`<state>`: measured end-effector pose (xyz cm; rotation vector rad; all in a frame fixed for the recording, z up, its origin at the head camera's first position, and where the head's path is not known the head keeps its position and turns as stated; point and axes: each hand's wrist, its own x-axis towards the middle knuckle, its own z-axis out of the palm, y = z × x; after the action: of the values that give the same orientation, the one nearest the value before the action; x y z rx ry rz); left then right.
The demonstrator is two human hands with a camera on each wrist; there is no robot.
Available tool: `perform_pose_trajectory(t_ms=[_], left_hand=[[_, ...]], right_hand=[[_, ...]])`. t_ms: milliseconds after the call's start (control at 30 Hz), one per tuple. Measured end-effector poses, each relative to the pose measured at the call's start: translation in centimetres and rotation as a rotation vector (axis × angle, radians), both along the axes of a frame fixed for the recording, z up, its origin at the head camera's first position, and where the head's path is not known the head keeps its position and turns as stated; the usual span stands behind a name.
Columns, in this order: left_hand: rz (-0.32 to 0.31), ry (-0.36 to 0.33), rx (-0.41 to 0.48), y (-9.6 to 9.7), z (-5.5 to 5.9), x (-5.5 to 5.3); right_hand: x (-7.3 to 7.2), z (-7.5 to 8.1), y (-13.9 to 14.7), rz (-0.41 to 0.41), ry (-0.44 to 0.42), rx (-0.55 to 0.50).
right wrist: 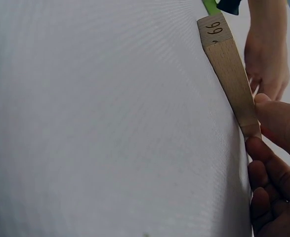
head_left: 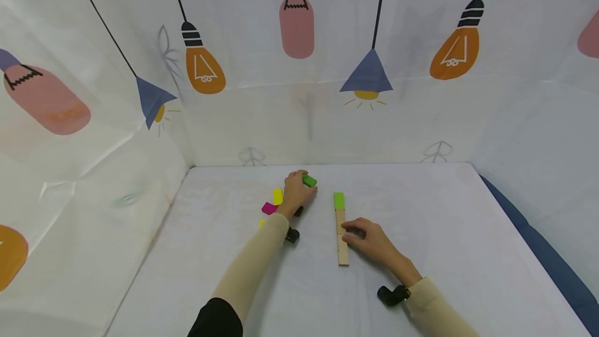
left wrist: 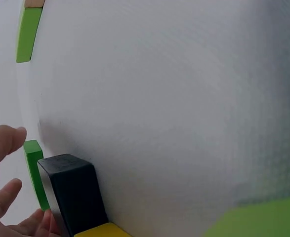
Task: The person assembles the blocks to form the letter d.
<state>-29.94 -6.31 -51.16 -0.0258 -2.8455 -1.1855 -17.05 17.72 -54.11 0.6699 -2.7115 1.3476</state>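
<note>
Visible count: two plain blocks (head_left: 343, 254), two yellow blocks (head_left: 278, 196), two light green blocks (left wrist: 29, 34), one dark green block (head_left: 309, 180), one magenta block (head_left: 269, 208), one black block (left wrist: 80, 195); one left hand (head_left: 295, 191), one right hand (head_left: 372, 241); two wrist cameras (head_left: 392, 295); eight printed lamps (head_left: 297, 30).

High head view (wrist views near)

Soft, even light fills the head view, with faint shadows on the white table (head_left: 412, 207) beside the beige sleeves (head_left: 255, 259). Both wrist views look greyer, fine ripple patterns crossing the table; a darker shadow edges the right hand (right wrist: 283, 177).
</note>
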Motion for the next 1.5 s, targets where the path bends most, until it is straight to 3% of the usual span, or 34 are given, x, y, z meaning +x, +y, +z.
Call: perform_pose_trajectory(t_ms=[333, 600, 933, 1300, 1500], left_hand=[[0.008, -0.057, -0.050, 0.0, 0.3, -0.4], [-0.019, -0.066, -0.152, 0.0, 0.4, -0.7], [-0.181, -0.024, -0.090, 0.5, 0.5, -0.9], [-0.262, -0.023, -0.032, 1.3, 0.5, -1.0], [-0.380, 0.023, -0.038, 2.0, 0.6, -1.1]], right_hand=[[0.0, 0.1, -0.1, 0.001, 0.026, 0.001], [-0.2, 0.1, -0.2, 0.004, 0.035, 0.001], [-0.1, 0.2, -0.1, 0.009, 0.012, 0.009], [0.0, 0.1, -0.2, 0.007, 0.024, 0.014], [0.1, 0.2, -0.3, 0.003, 0.023, 0.009]])
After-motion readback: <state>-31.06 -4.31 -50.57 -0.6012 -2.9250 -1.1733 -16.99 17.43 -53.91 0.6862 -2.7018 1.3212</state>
